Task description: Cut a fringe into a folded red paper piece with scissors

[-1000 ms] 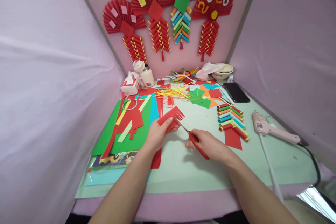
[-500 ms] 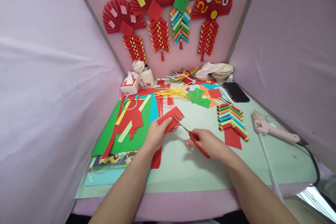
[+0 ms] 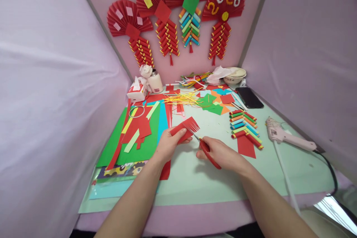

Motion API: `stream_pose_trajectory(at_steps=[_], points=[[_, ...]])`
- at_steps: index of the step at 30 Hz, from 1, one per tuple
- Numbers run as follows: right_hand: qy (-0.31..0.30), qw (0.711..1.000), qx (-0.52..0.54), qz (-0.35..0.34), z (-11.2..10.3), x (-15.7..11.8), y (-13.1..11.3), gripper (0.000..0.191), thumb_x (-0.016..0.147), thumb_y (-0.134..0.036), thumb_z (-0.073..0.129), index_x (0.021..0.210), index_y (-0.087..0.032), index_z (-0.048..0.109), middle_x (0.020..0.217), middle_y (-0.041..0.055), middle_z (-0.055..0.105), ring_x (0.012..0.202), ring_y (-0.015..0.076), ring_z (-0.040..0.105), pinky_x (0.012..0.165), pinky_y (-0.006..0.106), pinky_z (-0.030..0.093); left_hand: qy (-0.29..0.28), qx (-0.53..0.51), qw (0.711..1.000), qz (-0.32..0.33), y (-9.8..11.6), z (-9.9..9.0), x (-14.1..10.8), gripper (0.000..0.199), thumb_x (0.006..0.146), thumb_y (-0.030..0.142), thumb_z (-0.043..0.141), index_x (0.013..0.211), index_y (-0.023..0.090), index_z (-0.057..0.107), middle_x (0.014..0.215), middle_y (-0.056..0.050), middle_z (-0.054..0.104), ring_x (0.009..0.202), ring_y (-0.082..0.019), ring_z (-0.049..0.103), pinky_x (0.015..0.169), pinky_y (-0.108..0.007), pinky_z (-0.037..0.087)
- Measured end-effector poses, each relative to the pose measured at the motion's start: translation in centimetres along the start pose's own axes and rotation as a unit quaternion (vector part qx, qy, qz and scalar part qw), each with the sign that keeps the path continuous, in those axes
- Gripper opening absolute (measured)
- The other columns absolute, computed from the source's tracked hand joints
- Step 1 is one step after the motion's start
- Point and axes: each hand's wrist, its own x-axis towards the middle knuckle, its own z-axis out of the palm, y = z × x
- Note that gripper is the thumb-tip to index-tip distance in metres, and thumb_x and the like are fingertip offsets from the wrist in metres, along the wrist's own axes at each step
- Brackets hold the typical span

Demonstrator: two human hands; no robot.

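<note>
My left hand (image 3: 170, 143) pinches a red paper strip (image 3: 181, 129) between thumb and fingers, above the middle of the table. The strip's far right end is cut into a fringe of thin slits. My right hand (image 3: 216, 152) is closed round the red handles of a pair of scissors (image 3: 206, 151). Their blades point up and left and meet the strip's edge beside the fringe. To the right lies a chevron of rolled paper tubes (image 3: 244, 126) in several colours, with a red paper square (image 3: 246, 146) under its lower end.
A pale glue gun (image 3: 287, 137) with its cord lies at the right, near a black phone (image 3: 249, 97). Coloured paper sheets (image 3: 111, 148) are stacked at the left. Behind are thin yellow strips (image 3: 181, 98), a tissue box (image 3: 137, 92), a white bottle (image 3: 155, 82) and bowls (image 3: 234, 76).
The red strip and my left hand have shifted slightly right and down. The scissor blades stay at the strip's edge. The whole view has drifted a little.
</note>
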Motion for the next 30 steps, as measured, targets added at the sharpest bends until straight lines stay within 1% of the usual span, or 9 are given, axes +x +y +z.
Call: stream_pose_trajectory(at_steps=[7,16,21,25,30], points=[[0.009,1.000,0.004,0.009,0.24,0.21,0.20,0.030,0.075,-0.048,0.052,0.071,-0.018,0.047,0.072,-0.0001,0.061,0.060,0.0122,0.049,0.052,0.021,0.035,0.008,-0.005,1.000,-0.009,-0.05,-0.05,0.04,0.032,0.069,0.039,0.067,0.084,0.011,0.068,0.073,-0.009,0.068,0.067,-0.017,0.063,0.065,-0.028,0.052],[0.023,0.999,0.005,0.025,0.29,0.36,0.04,0.035,0.073,-0.052,0.053,0.068,-0.017,0.050,0.068,0.0020,0.061,0.059,0.0133,0.049,0.052,0.022,0.033,0.011,-0.010,1.000,-0.015,0.26,0.13,-0.11,0.033,0.067,0.041,0.068,0.083,0.012,0.069,0.073,-0.009,0.069,0.067,-0.017,0.064,0.066,-0.029,0.052],[0.026,0.999,-0.007,0.024,0.35,0.39,-0.06,0.038,0.073,-0.055,0.053,0.066,-0.018,0.049,0.065,0.0007,0.059,0.058,0.0125,0.047,0.052,0.022,0.032,0.008,-0.018,1.000,-0.014,0.17,0.10,-0.09,0.031,0.069,0.039,0.068,0.084,0.012,0.068,0.075,-0.008,0.069,0.067,-0.017,0.064,0.066,-0.028,0.052],[0.027,1.000,-0.003,0.015,0.39,0.36,-0.06,0.038,0.073,-0.055,0.052,0.066,-0.018,0.047,0.064,-0.0004,0.058,0.057,0.0120,0.046,0.051,0.022,0.032,0.008,-0.020,1.000,-0.014,0.13,0.08,-0.05,0.030,0.069,0.039,0.068,0.084,0.013,0.068,0.076,-0.008,0.069,0.067,-0.016,0.064,0.066,-0.028,0.052],[0.012,0.999,0.018,0.029,0.23,0.21,-0.07,0.037,0.072,-0.054,0.055,0.068,-0.018,0.047,0.066,-0.0009,0.057,0.058,0.0115,0.045,0.049,0.021,0.032,0.015,-0.017,1.000,-0.010,0.02,0.05,0.05,0.031,0.069,0.038,0.068,0.084,0.012,0.068,0.074,-0.008,0.069,0.066,-0.016,0.064,0.066,-0.028,0.052]])
